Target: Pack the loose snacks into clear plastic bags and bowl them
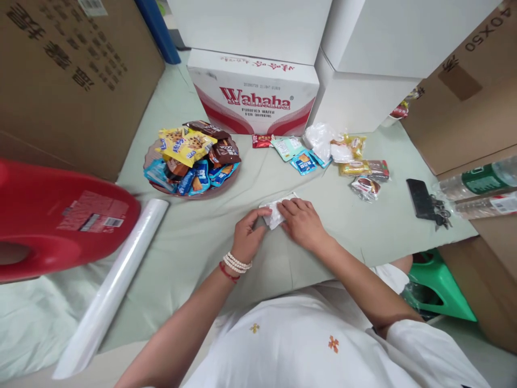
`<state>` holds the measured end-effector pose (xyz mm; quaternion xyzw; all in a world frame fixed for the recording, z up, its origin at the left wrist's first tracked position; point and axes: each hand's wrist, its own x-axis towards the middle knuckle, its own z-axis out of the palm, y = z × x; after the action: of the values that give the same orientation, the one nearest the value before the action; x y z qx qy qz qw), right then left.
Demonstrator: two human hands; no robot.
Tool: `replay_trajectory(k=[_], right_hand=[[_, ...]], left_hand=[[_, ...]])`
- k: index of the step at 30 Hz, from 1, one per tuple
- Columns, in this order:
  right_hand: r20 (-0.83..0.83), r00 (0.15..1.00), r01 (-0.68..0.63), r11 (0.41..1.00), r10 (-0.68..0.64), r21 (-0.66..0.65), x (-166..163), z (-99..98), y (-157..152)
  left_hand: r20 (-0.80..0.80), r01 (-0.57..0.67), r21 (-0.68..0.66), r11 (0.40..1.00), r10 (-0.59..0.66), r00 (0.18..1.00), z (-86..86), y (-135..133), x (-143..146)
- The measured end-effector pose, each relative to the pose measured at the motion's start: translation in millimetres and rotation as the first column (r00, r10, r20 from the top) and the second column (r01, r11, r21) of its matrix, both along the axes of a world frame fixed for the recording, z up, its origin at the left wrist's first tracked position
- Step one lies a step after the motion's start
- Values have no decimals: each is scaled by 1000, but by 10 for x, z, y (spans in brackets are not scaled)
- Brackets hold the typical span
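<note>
A small crumpled white packet (275, 215) lies on the cloth-covered table in front of me, partly hidden by my fingers. My left hand (248, 234) pinches its left edge between thumb and fingers. From the right, my right hand (302, 221) presses bent fingers onto the packet, and its thumb is mostly hidden. What the packet contains cannot be made out. Beyond my left hand stands a plate (236, 175) piled with snacks, including yellow cookie packs (188, 146), brown cocoa packs (224, 152) and blue packs (201, 175).
Several loose snacks (305, 161) lie ahead to the right, with clear plastic wrapping (321, 134). A Wahaha carton (258, 102) stands behind. Keys (440, 210), a black phone-like item (420, 198) and bottles (480, 180) are at right. A red jug (60, 215) and white roll (113, 285) sit left.
</note>
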<state>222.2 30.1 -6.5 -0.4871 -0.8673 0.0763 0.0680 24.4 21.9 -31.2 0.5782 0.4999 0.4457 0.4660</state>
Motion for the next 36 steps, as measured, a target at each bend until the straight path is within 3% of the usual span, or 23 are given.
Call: replay_trajectory(k=[4, 6, 11, 14, 16, 19, 22, 27, 32, 36], right_hand=[[-50, 999, -4, 999, 7, 45, 27, -33, 89], [-104, 993, 66, 997, -61, 45, 188, 43, 133], [-272, 902, 331, 942, -334, -57, 1074, 263, 298], [-89, 868, 472, 866, -489, -163, 1532, 231, 374], [95, 842, 539, 836, -531, -104, 1641, 160, 374], [199, 825, 511, 849, -529, 135, 1570, 105, 342], [133, 814, 517, 809, -566, 281, 1424, 200, 424], [-36, 761, 642, 745, -647, 181, 1225, 427, 1062], [-57, 735, 675, 722, -675, 149, 1027, 346, 1861], [13, 768, 635, 764, -640, 116, 931, 333, 1974]], left_hand=[[45, -38, -66, 997, 41, 998, 77, -10, -3], [48, -63, -75, 995, 66, 997, 111, -45, -74], [-5, -180, -108, 978, 181, 984, 139, -155, -349], [-58, -235, -114, 965, 229, 972, 121, -162, -405], [-100, -228, -94, 969, 219, 971, 109, -134, -362], [-187, -160, -23, 987, 153, 970, 101, -70, -233], [-236, -84, 34, 996, 89, 968, 80, -20, -122], [-271, -17, 43, 999, 29, 962, 7, 4, -89], [-288, 19, 71, 997, 2, 958, -9, 0, -108], [-224, 10, 56, 998, 3, 975, -13, -11, -118]])
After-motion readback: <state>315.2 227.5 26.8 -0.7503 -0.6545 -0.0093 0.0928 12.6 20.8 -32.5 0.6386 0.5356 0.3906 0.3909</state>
